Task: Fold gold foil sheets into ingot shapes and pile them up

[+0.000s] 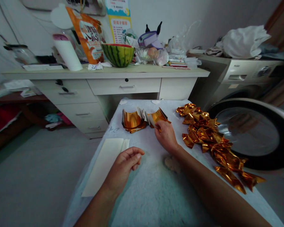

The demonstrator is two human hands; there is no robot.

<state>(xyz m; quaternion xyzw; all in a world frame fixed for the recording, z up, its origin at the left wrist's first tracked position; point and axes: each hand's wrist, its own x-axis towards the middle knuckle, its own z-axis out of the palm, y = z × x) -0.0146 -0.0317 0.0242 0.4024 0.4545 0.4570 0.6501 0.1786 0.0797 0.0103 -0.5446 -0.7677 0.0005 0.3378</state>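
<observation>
My right hand (166,135) reaches to the near edge of the right-hand stack of curled gold foil paper (158,116), with its fingers pinched on a sheet. Beside it on the left lies another curved stack of gold foil paper (132,119), pale backing edges showing between the two. My left hand (129,160) hovers nearer to me, its fingers curled in and the thumb against them, with nothing visible in it. Under and beside that hand is a long cream-coloured sheet or folded paper (106,164). To the right lies a heap of folded gold foil pieces (203,132).
A pale cloth-covered table (153,195) holds all this. Behind it a white desk (125,75) carries a cut watermelon (119,55), an orange snack bag (87,37) and a white bottle (67,52). On the right, the open round washing machine door (250,132) stands close to the foil heap.
</observation>
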